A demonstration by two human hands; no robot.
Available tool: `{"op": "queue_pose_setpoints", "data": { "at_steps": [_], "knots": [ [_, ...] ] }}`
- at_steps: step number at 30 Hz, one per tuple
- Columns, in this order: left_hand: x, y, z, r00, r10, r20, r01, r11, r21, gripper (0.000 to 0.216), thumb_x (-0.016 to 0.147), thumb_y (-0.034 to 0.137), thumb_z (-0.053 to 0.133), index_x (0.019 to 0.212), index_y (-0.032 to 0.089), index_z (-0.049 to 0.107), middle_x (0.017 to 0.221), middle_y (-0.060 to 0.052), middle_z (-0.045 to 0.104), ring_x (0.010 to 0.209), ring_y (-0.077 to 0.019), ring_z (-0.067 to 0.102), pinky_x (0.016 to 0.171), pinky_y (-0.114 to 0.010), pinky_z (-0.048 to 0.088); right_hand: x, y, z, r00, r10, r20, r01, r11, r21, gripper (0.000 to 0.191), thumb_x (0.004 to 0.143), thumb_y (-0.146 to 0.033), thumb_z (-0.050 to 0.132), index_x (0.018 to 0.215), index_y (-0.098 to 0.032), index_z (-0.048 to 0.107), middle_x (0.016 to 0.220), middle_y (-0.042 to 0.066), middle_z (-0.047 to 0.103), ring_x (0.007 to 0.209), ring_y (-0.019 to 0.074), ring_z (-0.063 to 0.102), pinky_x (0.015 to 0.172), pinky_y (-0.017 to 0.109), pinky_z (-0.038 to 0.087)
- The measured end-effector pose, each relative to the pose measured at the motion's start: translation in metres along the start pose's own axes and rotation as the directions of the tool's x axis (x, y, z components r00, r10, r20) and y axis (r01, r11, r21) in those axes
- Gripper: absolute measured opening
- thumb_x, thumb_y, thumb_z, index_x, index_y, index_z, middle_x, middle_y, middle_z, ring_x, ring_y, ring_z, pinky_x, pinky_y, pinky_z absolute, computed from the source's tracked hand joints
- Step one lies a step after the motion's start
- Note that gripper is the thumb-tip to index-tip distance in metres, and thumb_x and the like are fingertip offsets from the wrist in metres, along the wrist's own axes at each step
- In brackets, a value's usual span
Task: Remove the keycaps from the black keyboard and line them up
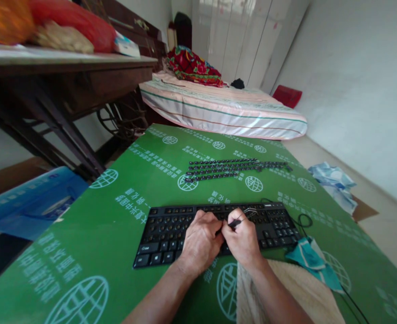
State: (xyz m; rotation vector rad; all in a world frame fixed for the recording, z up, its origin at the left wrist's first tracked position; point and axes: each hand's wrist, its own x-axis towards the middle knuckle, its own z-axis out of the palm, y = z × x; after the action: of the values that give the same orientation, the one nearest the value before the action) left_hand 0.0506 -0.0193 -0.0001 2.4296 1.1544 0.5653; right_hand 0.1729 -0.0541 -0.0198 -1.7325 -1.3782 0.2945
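Observation:
A black keyboard (269,229) lies on the green tabletop, many of its upper positions without keycaps. My right hand (242,238) is closed round a wire keycap puller (235,223) with a dark handle, its bent wire ends pointing up to the right. Beside it, my left hand (203,240) is curled over the middle of the keyboard, fingertips pinched near the right hand's; whatever is in them is hidden. Beyond the keyboard, loose black keycaps (215,167) are lined up in several rows.
A beige cloth (300,288) and a teal cloth (315,261) lie at the near right, by the keyboard's cable (304,220). A bed (225,108) stands past the green table (117,225). Left is a wooden sewing table (83,69) with bags on it.

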Motion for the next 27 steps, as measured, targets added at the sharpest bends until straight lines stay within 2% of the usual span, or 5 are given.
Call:
{"op": "queue_pose_setpoints", "data": {
  "at_steps": [9, 12, 15, 23, 27],
  "knots": [
    [-0.001, -0.001, 0.000, 1.000, 0.027, -0.010, -0.027, 0.998, -0.049, 0.010, 0.081, 0.020, 0.055, 0.080, 0.020, 0.066, 0.077, -0.002, 0.062, 0.080, -0.0190, 0.050, 0.072, -0.028, 0.041, 0.003, 0.006, 0.003, 0.998, 0.055, -0.037, -0.046, 0.975, 0.217, 0.016, 0.071, -0.021, 0.052, 0.062, -0.022, 0.038, 0.051, -0.008, 0.038, 0.045, 0.0090, 0.039, 0.046, 0.020, 0.032],
    [-0.003, -0.001, -0.002, 0.998, 0.052, -0.025, -0.054, 0.992, -0.110, 0.011, 0.082, 0.020, 0.054, 0.083, 0.020, 0.065, 0.079, -0.002, 0.064, 0.082, -0.0192, 0.051, 0.075, -0.029, 0.041, 0.002, 0.006, 0.003, 0.996, 0.092, -0.017, -0.081, 0.936, 0.342, 0.022, 0.075, -0.024, 0.053, 0.062, -0.022, 0.036, 0.051, -0.008, 0.034, 0.045, 0.0081, 0.037, 0.043, 0.019, 0.031],
    [-0.005, -0.003, -0.003, 0.998, 0.039, -0.052, -0.048, 0.980, -0.196, 0.012, 0.080, 0.015, 0.053, 0.083, 0.020, 0.064, 0.076, -0.002, 0.064, 0.082, -0.0185, 0.052, 0.073, -0.028, 0.042, 0.000, 0.004, 0.002, 0.997, 0.075, 0.004, -0.070, 0.913, 0.402, 0.024, 0.077, -0.027, 0.055, 0.062, -0.021, 0.037, 0.053, -0.008, 0.034, 0.045, 0.0076, 0.037, 0.043, 0.019, 0.032],
    [-0.005, -0.010, 0.002, 0.984, -0.073, -0.162, 0.001, 0.915, -0.403, 0.015, 0.074, 0.012, 0.059, 0.082, 0.021, 0.068, 0.074, -0.001, 0.064, 0.077, -0.0166, 0.057, 0.069, -0.026, 0.045, -0.002, -0.002, -0.004, 0.999, 0.032, -0.034, -0.017, 0.923, 0.385, 0.026, 0.079, -0.032, 0.059, 0.065, -0.020, 0.040, 0.054, -0.007, 0.039, 0.047, 0.0074, 0.039, 0.046, 0.019, 0.035],
    [-0.005, -0.014, 0.005, 0.964, -0.181, -0.197, 0.048, 0.840, -0.540, 0.016, 0.072, 0.018, 0.063, 0.087, 0.019, 0.069, 0.077, -0.002, 0.064, 0.075, -0.0162, 0.059, 0.069, -0.026, 0.048, 0.001, -0.009, -0.019, 0.998, 0.023, -0.062, -0.004, 0.957, 0.289, 0.026, 0.084, -0.036, 0.053, 0.065, -0.020, 0.044, 0.053, -0.005, 0.045, 0.047, 0.0085, 0.043, 0.049, 0.020, 0.038]
  ]
}}
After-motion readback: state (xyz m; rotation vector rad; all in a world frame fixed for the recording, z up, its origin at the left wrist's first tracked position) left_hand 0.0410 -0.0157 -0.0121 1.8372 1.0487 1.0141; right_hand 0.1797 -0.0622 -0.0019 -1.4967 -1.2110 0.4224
